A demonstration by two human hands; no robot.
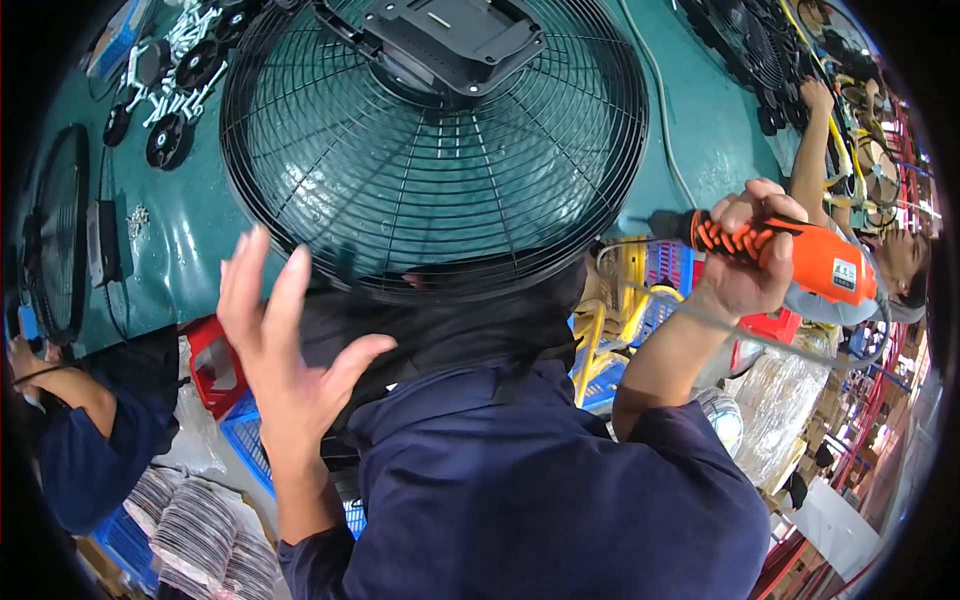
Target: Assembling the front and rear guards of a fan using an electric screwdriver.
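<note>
In front of me a round black wire fan guard [440,190] lies on the green-topped table, its near rim over the table's edge. A black motor housing [450,45] sits at its centre. My right hand [750,245] grips an orange power screwdriver [835,262], held level to the right of the guard with its dark tip pointing left. From its rear end hangs a grey cord. My left hand [290,330] is raised near the guard's lower left rim, fingers spread and nothing in them.
White bolts [185,40] and round black knobs [170,140] lie at the far left. Another fan guard [62,230] rests at the left edge beside a person's arm [75,385]. More black fan parts [745,45] and a co-worker's arm [815,140] are at right. Blue crates [245,440] stand below.
</note>
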